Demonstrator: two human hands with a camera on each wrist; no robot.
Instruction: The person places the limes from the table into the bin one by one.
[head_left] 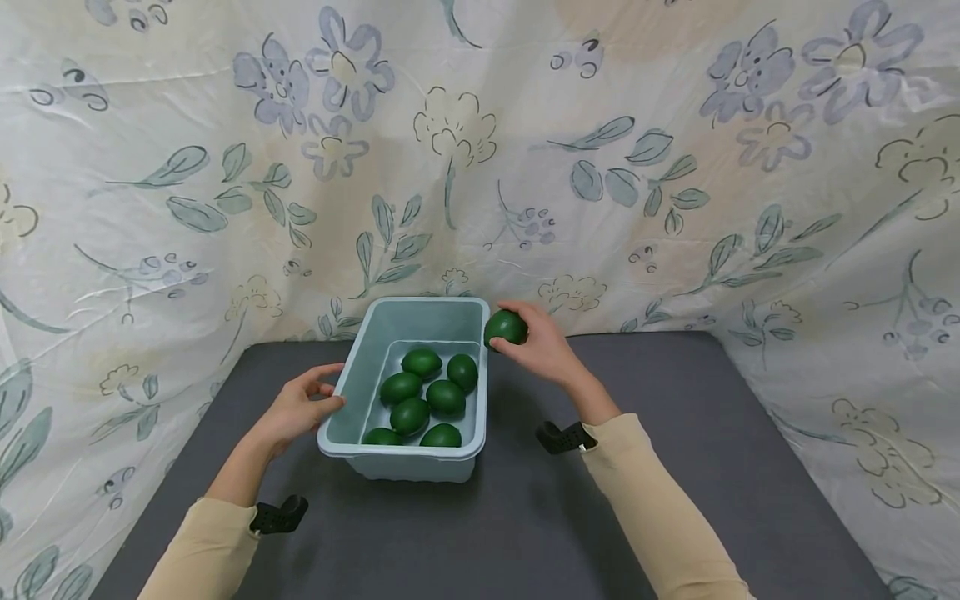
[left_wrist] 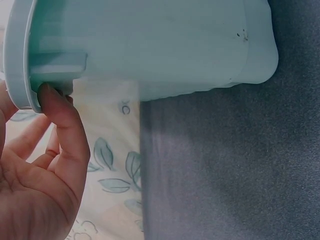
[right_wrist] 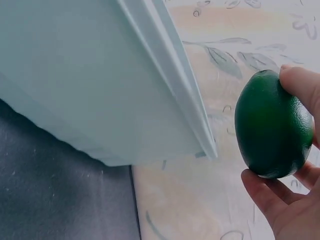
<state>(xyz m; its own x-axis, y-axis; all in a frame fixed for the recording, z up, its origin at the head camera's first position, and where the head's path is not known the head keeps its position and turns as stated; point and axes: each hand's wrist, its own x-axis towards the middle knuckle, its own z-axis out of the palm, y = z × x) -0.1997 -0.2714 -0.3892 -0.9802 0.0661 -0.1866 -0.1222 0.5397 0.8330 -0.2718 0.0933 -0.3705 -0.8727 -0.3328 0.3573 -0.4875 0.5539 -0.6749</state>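
Note:
A pale blue-green plastic bin (head_left: 480,454) stands on the dark table, several glossy dark green oval fruits (head_left: 446,398) lying loose on its floor. My left hand (head_left: 300,408) grips the rim on the left side; in the left wrist view, the thumb (left_wrist: 65,117) presses up under the rim's lip. Just outside the bin's far right rim, my right hand (head_left: 543,343) holds another dark green oval fruit (right_wrist: 272,125) between thumb and fingers. That fruit hangs at about rim height, and the right wrist view shows a gap between it and the bin wall.
The dark grey tabletop (head_left: 637,392) extends on both sides of the bin and in front of it. A floral cloth (head_left: 465,183) hangs behind the table and along both sides. Each wrist wears a black strap mount (head_left: 279,515).

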